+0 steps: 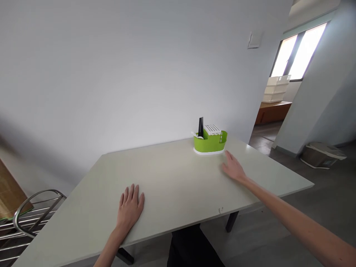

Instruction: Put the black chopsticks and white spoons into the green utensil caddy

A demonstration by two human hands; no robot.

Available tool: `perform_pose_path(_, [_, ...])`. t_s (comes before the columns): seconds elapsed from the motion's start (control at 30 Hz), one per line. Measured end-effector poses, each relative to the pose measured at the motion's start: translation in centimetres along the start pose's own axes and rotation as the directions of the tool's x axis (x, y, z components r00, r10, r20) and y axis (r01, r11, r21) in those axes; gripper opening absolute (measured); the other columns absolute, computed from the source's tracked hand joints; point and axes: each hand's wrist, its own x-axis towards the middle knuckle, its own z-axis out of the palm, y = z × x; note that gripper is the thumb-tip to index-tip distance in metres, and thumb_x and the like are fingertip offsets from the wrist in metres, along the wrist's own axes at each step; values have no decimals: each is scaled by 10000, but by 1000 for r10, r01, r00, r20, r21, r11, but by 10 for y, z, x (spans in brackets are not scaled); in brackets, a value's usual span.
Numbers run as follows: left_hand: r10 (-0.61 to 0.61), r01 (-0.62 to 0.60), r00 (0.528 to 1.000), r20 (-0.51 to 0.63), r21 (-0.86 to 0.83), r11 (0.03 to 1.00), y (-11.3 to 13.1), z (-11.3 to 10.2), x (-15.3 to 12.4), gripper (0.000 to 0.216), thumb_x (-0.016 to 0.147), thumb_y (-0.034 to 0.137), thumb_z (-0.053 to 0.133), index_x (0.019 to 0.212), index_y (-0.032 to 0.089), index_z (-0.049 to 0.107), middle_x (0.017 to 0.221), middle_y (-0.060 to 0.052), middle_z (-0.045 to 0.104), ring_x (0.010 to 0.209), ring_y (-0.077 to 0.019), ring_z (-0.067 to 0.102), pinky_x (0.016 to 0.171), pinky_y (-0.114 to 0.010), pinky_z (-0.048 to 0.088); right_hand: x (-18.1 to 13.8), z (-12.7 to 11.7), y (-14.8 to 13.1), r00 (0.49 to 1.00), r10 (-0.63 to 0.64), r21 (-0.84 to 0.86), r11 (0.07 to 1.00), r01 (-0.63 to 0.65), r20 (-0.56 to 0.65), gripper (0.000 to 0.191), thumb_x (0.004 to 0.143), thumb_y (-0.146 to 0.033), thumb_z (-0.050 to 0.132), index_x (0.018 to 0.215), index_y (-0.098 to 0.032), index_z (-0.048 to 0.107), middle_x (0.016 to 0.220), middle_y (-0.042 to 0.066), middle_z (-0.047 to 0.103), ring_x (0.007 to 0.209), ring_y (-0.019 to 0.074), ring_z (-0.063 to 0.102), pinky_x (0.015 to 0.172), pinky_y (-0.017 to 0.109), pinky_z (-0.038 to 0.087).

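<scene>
Table (172, 174): pale top, back edge close along the wall (111, 74). The near edge runs past the person's body and the right corner juts out over dark floor. Most of the top is bare between the hands and out to the left edge.

Left hand (130, 205): flat on the table near the front edge, palm down, fingers spread, holding nothing.

Right hand (233, 167): arm stretched far forward, hand low over the table. The fingers are extended and loose with nothing in their grasp. The fingertips are just beside the caddy's right end; contact not evident.

Caddy (210, 142): green, on a white base, upright at the back of the table, near the wall and towards the right corner. Well apart from the left hand.
- Black utensils (200, 127) stand upright in its left part.
- White slotted insert (213, 129) sits across the top, right of the utensils.
- White spoon (195, 134) leans out over the left rim.

Rack (30, 218): metal bars, lower left, just off the table's left edge.

Right of the table an open doorway leads past a wooden bench (272, 111) carrying stacked white crates (276, 89). Lidded bin (322, 155) on the floor, against the far right wall.
</scene>
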Motion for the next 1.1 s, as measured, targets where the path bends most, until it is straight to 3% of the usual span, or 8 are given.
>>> perform_pose_path(0.07, [12, -12, 1000, -25, -2, 1000, -2, 2, -2, 662, 1026, 440, 324, 1539, 75, 532, 1631, -168, 467, 1540, -395, 376, 1236, -554, 327, 17, -1, 6, 998, 25, 13, 1000, -24, -63, 834, 947, -341, 451, 1676, -90, 136, 1731, 192, 243, 1584, 343, 287, 1238, 502, 377])
perform_pose_path(0.17, [48, -48, 997, -60, 8, 999, -5, 6, -4, 675, 1028, 455, 313, 1529, 67, 542, 1625, -173, 472, 1530, -403, 390, 1224, -571, 349, 42, 2, 14, 998, 20, 11, 1000, -19, -61, 876, 942, -372, 463, 1681, -87, 87, 1739, 197, 213, 1599, 345, 248, 1242, 511, 373])
perform_pose_path(0.33, [86, -83, 992, -95, 30, 996, -12, 13, -8, 686, 1036, 478, 302, 1535, 69, 536, 1628, -162, 469, 1531, -406, 388, 1216, -585, 371, 76, 15, 23, 999, 35, -10, 999, -36, -37, 846, 937, -403, 487, 1663, -90, 185, 1727, 193, 253, 1609, 377, 195, 1231, 530, 388])
perform_pose_path(0.4, [91, -88, 989, -113, 28, 996, -12, 15, -11, 684, 1040, 481, 302, 1544, 76, 524, 1633, -157, 464, 1534, -400, 385, 1214, -588, 377, 83, 18, 22, 999, 10, -38, 999, -12, -36, 784, 938, -402, 487, 1632, -98, 282, 1697, 188, 321, 1595, 383, 234, 1202, 523, 430])
perform_pose_path(0.53, [99, -98, 984, -147, 14, 995, -6, 15, -18, 680, 1041, 491, 316, 1564, 96, 500, 1642, -150, 456, 1549, -386, 363, 1225, -585, 367, 82, 17, 16, 996, -38, -74, 997, 32, -82, 688, 948, -434, 474, 1548, -102, 420, 1580, 198, 469, 1460, 375, 463, 1060, 470, 560])
perform_pose_path(0.67, [82, -85, 987, -142, -14, 996, 13, 10, -24, 691, 1033, 494, 329, 1586, 106, 470, 1651, -149, 440, 1565, -382, 332, 1243, -609, 336, 66, 12, 6, 988, -123, -79, 990, 116, -91, 655, 969, -453, 445, 1535, -125, 439, 1519, 196, 513, 1407, 398, 503, 957, 471, 605])
perform_pose_path(0.9, [35, -38, 996, -83, -30, 999, 70, -13, -24, 680, 1035, 500, 333, 1618, 163, 432, 1681, -110, 392, 1587, -356, 291, 1264, -599, 309, 48, 7, -16, 976, -212, 20, 977, 214, -51, 744, 979, -441, 451, 1645, -173, 253, 1607, 182, 407, 1567, 438, 252, 968, 516, 613])
perform_pose_path(1.1, [23, -24, 997, -73, -8, 1000, 119, -30, -24, 671, 1052, 511, 323, 1625, 176, 418, 1692, -103, 379, 1591, -343, 283, 1274, -579, 299, 27, 4, -35, 952, -296, 122, 945, 304, -84, 720, 1035, -392, 405, 1678, -193, 151, 1605, 196, 405, 1578, 471, 216, 814, 513, 673])
